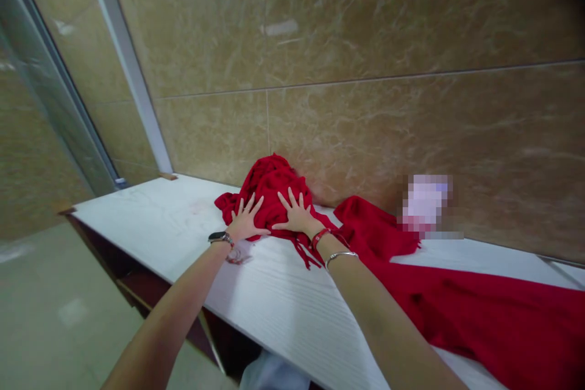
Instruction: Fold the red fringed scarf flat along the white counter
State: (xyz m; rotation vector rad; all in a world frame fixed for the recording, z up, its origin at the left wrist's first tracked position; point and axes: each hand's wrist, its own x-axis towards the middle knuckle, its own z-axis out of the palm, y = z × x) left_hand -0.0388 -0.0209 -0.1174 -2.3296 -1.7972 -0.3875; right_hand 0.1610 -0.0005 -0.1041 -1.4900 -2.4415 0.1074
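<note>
Red fabric with fringed ends, which looks like a scarf (pixel 274 180), is bunched in a heap against the wall. My left hand (pixel 245 219) presses on the heap's near left side with its fingers spread. Beside it, my right hand (pixel 296 214) lies on the near right side, fingers also spread. Loose fringe hangs below the right hand onto the white tabletop (pixel 269 289). More red fabric (pixel 493 311) stretches flat to the right edge of view, partly behind my right forearm. Whether it joins the heap I cannot tell.
A tiled wall (pixel 365 128) rises along the tabletop's back edge. A blurred-out pale item (pixel 424 201) stands against it on the right. Open shelf compartments (pixel 141 286) show under the front edge. Shiny floor (pixel 59 317) lies at left.
</note>
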